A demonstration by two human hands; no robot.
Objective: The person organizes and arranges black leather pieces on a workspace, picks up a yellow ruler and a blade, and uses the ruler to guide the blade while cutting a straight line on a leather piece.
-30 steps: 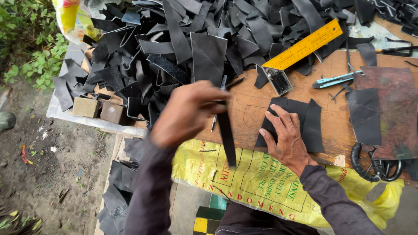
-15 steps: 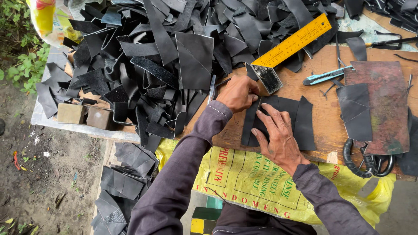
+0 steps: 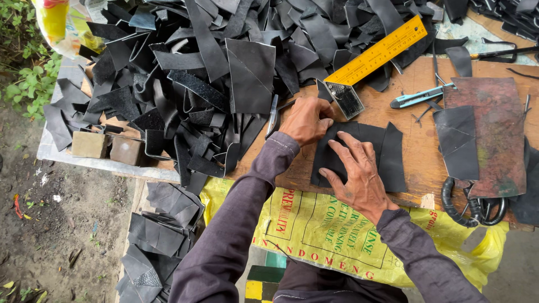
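Note:
A black flat sheet (image 3: pixel 387 154) lies on the wooden table (image 3: pixel 418 143) in front of me. My right hand (image 3: pixel 356 171) presses flat on it with the fingers spread. My left hand (image 3: pixel 306 120) is curled at the sheet's upper left corner, pinching its edge. Just left of that hand lies a slim metal tool (image 3: pixel 273 115). A yellow ruler (image 3: pixel 376 51) with a dark square head (image 3: pixel 345 100) lies just beyond my left hand.
A big pile of black scraps (image 3: pixel 213 73) covers the table's left and far side. At right lie a teal utility knife (image 3: pixel 418 96), a rusty plate (image 3: pixel 497 134) and black rings (image 3: pixel 455 202). A yellow sack (image 3: pixel 325 230) hangs over the front edge.
My left hand held a narrow black strip near the front edge, then moved up to the sheet's upper left corner; the strip is gone from it. My right hand stayed on the sheet.

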